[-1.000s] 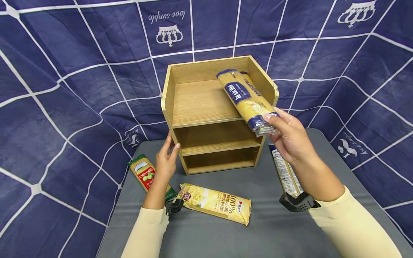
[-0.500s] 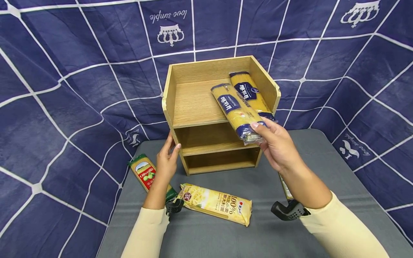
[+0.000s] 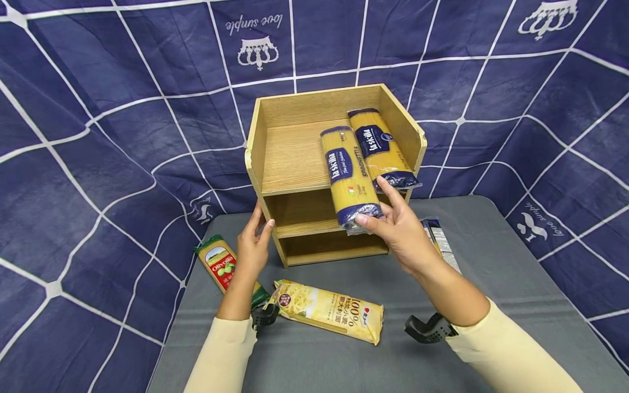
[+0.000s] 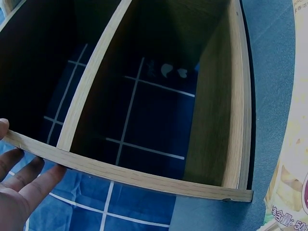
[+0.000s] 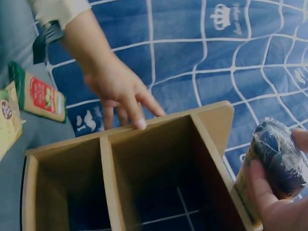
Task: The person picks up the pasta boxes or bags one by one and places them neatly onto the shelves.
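— Which colours on the backdrop?
— Dark blue, gridded in white, printed with white crowns.
— And on the held spaghetti packet?
— Yellow, banded and labelled in dark blue.
— On the shelf unit?
— Light tan, wood-grained.

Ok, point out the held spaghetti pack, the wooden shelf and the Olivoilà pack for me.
Held spaghetti pack (image 3: 351, 180), head view: middle of its front face.
Wooden shelf (image 3: 295, 155), head view: bare stretch of its top board.
Olivoilà pack (image 3: 223, 267), head view: its red label.
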A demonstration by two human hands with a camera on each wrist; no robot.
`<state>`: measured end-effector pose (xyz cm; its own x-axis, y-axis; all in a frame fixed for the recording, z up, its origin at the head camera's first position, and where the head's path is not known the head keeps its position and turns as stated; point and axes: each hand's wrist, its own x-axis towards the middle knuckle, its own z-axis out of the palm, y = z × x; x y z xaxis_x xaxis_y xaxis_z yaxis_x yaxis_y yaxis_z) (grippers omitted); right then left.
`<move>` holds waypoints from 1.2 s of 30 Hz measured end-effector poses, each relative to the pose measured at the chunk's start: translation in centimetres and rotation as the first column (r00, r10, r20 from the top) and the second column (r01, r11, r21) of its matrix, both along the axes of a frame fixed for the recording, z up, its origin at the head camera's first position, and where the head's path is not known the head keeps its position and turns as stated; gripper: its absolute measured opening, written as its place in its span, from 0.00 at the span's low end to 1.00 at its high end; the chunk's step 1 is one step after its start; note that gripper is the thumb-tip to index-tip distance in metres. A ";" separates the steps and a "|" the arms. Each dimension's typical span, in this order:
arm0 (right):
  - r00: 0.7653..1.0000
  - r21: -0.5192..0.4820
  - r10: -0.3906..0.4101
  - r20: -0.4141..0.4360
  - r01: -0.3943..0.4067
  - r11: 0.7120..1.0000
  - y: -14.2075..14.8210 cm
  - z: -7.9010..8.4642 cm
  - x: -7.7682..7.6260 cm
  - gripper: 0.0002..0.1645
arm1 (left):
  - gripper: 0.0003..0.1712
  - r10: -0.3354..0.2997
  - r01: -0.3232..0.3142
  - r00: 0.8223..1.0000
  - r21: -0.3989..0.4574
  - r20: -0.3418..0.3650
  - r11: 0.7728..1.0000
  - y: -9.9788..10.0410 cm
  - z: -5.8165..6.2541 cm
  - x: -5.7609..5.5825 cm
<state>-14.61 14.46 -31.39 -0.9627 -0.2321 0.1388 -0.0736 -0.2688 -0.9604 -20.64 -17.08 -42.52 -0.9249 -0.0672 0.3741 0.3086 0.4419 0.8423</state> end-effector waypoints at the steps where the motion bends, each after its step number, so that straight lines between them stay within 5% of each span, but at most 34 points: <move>1: 1.000 0.007 -0.001 -0.008 0.001 1.000 -0.1 -0.2 0.0 0.55 | 0.35 0.000 0.000 1.000 -0.001 0.001 1.000 0.0 0.0 0.0; 7: 0.996 0.124 -0.007 -0.094 0.018 0.992 0.0 -1.1 0.1 0.54 | 0.35 -0.003 0.003 1.000 -0.005 0.002 1.000 -0.1 0.0 0.1; 11: 0.978 0.298 -0.061 -0.199 0.120 0.947 0.2 -1.3 0.5 0.50 | 0.35 -0.008 0.008 1.000 -0.001 0.004 1.000 -0.2 -0.1 0.1; 16: 0.882 0.465 -0.176 -0.437 0.389 0.795 0.5 -1.8 1.3 0.47 | 0.35 -0.007 0.007 1.000 -0.003 0.006 1.000 -0.1 -0.1 0.0; 18: 0.838 0.456 -0.202 -0.507 0.459 0.763 0.4 -2.1 1.5 0.45 | 0.35 -0.004 0.004 1.000 -0.007 0.006 1.000 -0.1 0.0 0.0; 28: 0.698 0.301 -0.257 -0.668 0.570 0.765 -0.3 -2.9 0.7 0.32 | 0.35 -0.005 0.005 1.000 -0.007 0.001 1.000 0.0 0.0 -0.1; 36: 0.622 0.288 -0.270 -0.735 0.647 0.706 -0.8 -3.0 -0.4 0.29 | 0.35 -0.004 0.004 1.000 -0.006 0.005 1.000 0.0 0.1 0.0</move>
<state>-15.00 13.62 -34.34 -0.6881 0.0055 0.7256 -0.6433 0.4581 -0.6135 -20.64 -17.07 -42.41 -0.9272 -0.0609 0.3697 0.3062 0.4455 0.8413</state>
